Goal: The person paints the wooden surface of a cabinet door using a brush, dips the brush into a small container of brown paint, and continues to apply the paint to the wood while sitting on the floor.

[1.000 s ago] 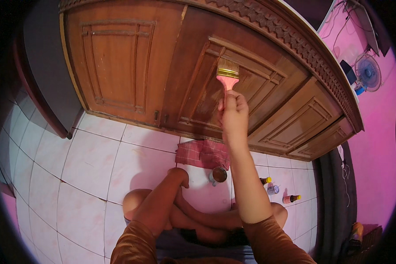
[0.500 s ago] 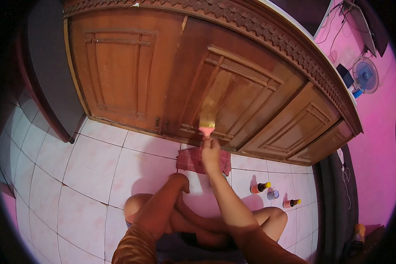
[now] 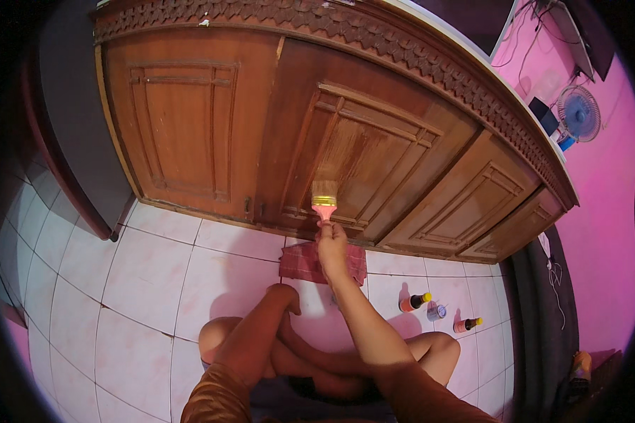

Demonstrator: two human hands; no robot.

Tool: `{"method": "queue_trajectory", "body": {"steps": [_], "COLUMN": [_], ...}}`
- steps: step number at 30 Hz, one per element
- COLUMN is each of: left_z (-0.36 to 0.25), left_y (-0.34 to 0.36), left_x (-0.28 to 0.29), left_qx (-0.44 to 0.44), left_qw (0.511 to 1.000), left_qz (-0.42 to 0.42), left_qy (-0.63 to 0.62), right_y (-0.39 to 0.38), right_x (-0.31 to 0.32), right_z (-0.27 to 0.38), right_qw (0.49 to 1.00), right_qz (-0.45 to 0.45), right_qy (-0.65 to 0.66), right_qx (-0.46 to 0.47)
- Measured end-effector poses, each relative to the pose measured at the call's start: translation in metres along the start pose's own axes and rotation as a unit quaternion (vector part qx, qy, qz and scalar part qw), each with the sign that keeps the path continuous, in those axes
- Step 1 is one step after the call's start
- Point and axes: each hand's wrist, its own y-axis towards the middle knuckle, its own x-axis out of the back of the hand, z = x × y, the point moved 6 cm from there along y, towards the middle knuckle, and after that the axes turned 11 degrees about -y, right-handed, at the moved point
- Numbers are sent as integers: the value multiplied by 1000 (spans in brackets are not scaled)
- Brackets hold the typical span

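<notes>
Dark grey panel (image 3: 70, 106) with a reddish edge, left. White tiled floor (image 3: 144, 296) runs beside it, in front of a brown wooden cabinet (image 3: 183, 127) with carved trim across the far side. Left hand (image 3: 285, 298) bent down near the crossed legs (image 3: 222, 337); fingers hidden, can't tell how far open that grip is or if it has anything. Red checked cloth (image 3: 300, 262) on the tiles at the cabinet foot, partly behind the right forearm. Paintbrush (image 3: 324, 202), pink handle, bristles pointing far, at the lower left of the second door's streaky panel; exact contact unclear. Right hand (image 3: 331, 250) has its grip closed around the handle. Further right, on the floor: yellow-capped bottle (image 3: 415, 302), small jar (image 3: 437, 311), another yellow-capped bottle (image 3: 468, 324). Blue fan (image 3: 578, 114) at far right, by the pink wall (image 3: 603, 190).
</notes>
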Motion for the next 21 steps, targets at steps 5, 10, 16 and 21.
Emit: {"method": "queue_trajectory", "body": {"steps": [5, 10, 16, 21], "left_z": [9, 5, -4, 14], "left_y": [-5, -1, 3, 8], "left_x": [-2, -1, 1, -2], "left_qx": [13, 19, -6, 9], "left_qw": [1000, 999, 1000, 1000], "left_qz": [-2, 24, -10, 2], "left_qy": [22, -17, 13, -12], "right_y": [-1, 40, 17, -30], "right_x": [35, 47, 29, 12], "right_z": [109, 81, -35, 5], "right_qw": [993, 989, 997, 942], "right_qz": [-23, -68, -11, 124], "right_qy": [66, -73, -68, 123], "right_qx": [98, 106, -18, -286]}}
